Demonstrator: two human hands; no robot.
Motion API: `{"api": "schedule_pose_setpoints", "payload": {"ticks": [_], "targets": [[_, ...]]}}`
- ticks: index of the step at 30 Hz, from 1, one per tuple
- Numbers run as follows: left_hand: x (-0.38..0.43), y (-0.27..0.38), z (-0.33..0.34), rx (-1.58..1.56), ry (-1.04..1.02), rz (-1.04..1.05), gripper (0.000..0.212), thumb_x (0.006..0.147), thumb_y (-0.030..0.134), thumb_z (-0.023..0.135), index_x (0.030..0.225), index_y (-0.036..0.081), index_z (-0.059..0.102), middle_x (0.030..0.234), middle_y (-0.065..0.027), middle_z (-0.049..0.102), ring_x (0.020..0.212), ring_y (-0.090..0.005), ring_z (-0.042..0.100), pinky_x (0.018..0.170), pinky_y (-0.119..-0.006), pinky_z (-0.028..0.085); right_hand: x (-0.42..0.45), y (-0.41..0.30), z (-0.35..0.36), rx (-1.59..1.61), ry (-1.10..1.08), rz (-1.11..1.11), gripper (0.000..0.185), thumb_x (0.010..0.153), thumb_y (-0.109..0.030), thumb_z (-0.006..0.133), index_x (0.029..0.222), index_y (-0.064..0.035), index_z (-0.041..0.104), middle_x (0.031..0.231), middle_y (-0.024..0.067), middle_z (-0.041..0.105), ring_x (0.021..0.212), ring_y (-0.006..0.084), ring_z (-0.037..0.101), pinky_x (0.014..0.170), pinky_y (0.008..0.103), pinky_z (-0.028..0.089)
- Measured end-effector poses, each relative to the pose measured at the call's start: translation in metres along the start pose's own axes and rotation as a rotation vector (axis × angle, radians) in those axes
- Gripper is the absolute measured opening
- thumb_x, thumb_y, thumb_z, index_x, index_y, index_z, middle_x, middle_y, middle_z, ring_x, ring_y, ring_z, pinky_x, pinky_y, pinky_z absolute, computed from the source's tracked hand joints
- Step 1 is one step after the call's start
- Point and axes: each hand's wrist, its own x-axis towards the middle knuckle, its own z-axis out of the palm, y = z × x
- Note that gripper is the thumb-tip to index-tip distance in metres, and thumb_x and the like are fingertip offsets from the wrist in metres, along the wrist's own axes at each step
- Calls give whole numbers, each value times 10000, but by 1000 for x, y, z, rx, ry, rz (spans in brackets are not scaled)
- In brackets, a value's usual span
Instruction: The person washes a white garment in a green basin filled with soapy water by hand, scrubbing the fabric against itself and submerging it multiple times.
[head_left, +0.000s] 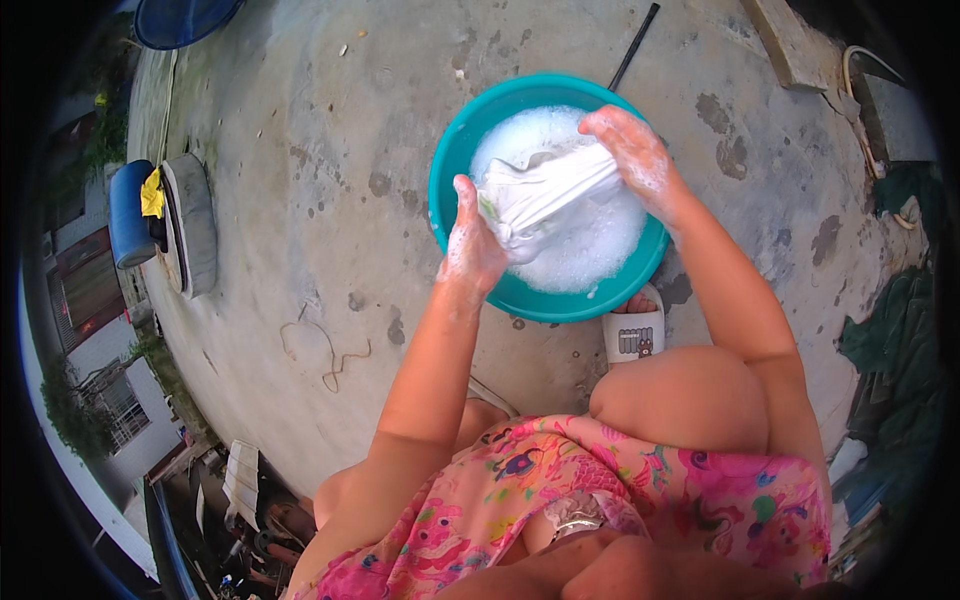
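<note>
A white wet cloth (551, 187) is stretched taut between my two hands, above a teal plastic basin (551, 311). White soap suds (577, 262) cover the water inside the basin. My left hand (476, 244) grips the lower left end of the cloth, its thumb pointing up. At the upper right, my right hand (634, 157) holds the other end, fingers bent over it. Foam clings to both hands. A greenish patch shows on the cloth near my left hand. My palms hide parts of the cloth's ends.
The basin stands on stained concrete (322, 187). Behind it lies a black rod (634, 46). A white slipper (634, 334) on my foot is close to the basin's near rim. Thin cord (330, 352) lies at left; a blue barrel (131, 214) and grey cushion (191, 225) are farther off.
</note>
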Motion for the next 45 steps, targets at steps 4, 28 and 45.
{"api": "schedule_pose_setpoints", "payload": {"ticks": [4, 28, 45], "targets": [[-11, 1, -8, 155, 107, 71, 648, 947, 486, 563, 1423, 75, 411, 1397, -120, 502, 1272, -295, 499, 1055, -480, 411, -9, -4, -10, -115, -340, 194, 393, 980, -426, 516, 1042, -66, 663, 1044, 59, 653, 1008, 172, 576, 914, 310, 429], [32, -23, -12, -134, 489, -296, 488, 983, 417, 534, 1292, 40, 502, 1282, -96, 570, 1116, -263, 607, 866, -453, 528, -47, -45, 90, -890, -382, -112, 195, 962, -225, 511, 891, -59, 586, 747, 189, 627, 686, 322, 642, 644, 435, 505], [19, -27, 21, 423, 76, -59, 497, 991, 427, 473, 1319, 53, 496, 1142, -86, 629, 996, -199, 651, 700, -313, 560, 9, -38, 69, -386, -106, 565, 410, 932, -389, 479, 832, -39, 667, 687, 222, 642, 661, 380, 659, 647, 494, 516]]}}
